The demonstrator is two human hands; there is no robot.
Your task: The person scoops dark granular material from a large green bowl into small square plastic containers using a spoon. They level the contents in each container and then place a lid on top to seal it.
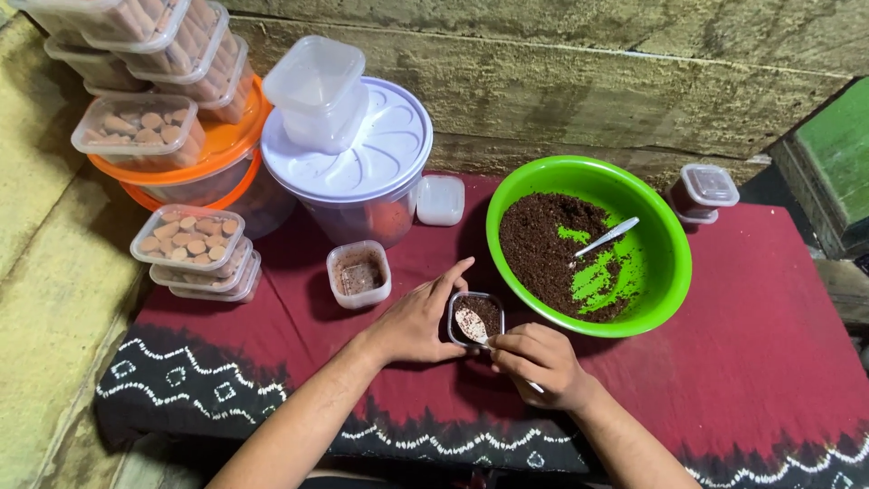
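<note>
Fingers of the right hand (541, 360) pinch a spoon (472, 323); the left hand (418, 319) cups a small tub (478, 317), light, thin-walled, likely best gripped by its sides.

Glossy green plastic bowl (674, 263) holds matt, crumbly brown powder (543, 249). The small tub (477, 319) is clear plastic, the spoon (472, 324) shiny metal. Maroon printed cloth (769, 344) covers the worktop; the wall (561, 81) is rough.

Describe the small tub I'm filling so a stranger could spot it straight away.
Start at the green bowl of dark crumbs on the red cloth. Just off its near left rim sits a small clear square tub, steadied by the left hand. Unlike the other open tub, it has a spoon dipping in.
</note>
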